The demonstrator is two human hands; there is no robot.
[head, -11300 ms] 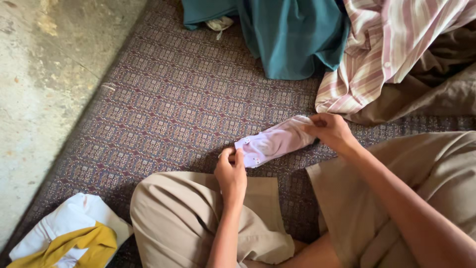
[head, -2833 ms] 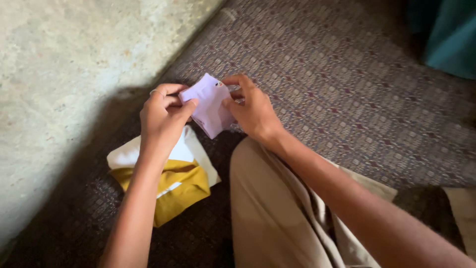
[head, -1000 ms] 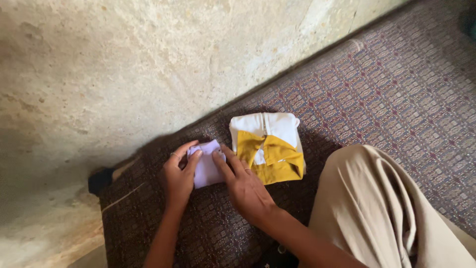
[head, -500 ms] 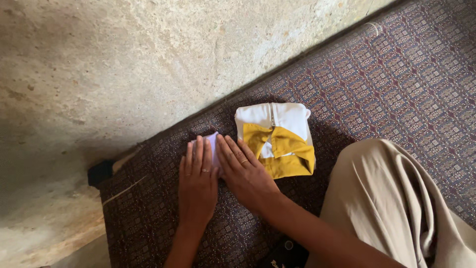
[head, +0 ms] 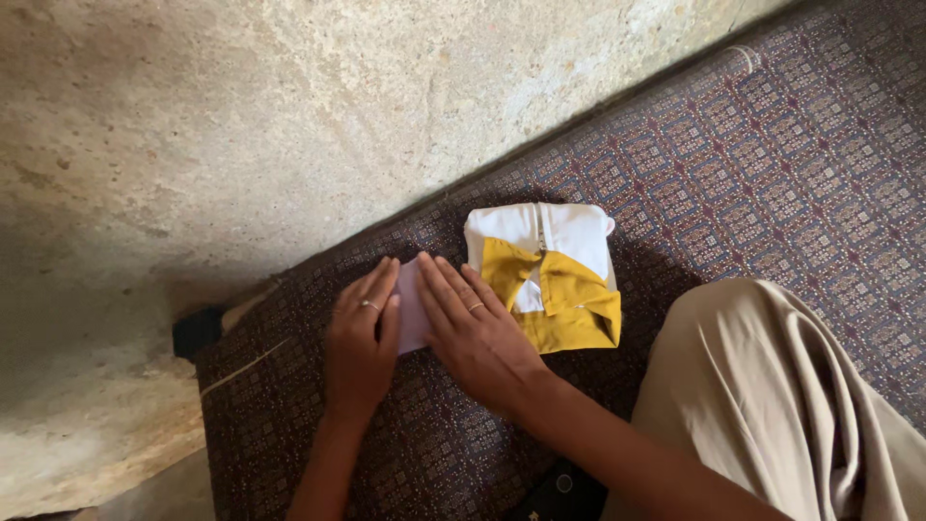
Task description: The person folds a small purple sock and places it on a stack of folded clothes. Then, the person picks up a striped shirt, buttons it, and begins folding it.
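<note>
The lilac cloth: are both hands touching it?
Touching. The head view shows the left hand and right hand lying flat on the lilac cloth.

Nothing packaged or labelled here
No packages, labels, signs or screens show anywhere in this head view

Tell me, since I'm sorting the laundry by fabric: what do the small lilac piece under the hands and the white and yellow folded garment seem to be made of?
The lilac piece looks like thin, soft, matte cloth, perhaps cotton knit: it lies flat under the left hand and right hand. The white and yellow garment looks like smooth, matte woven or knit cloth with crisp folds. Exact fibres cannot be told.
</note>
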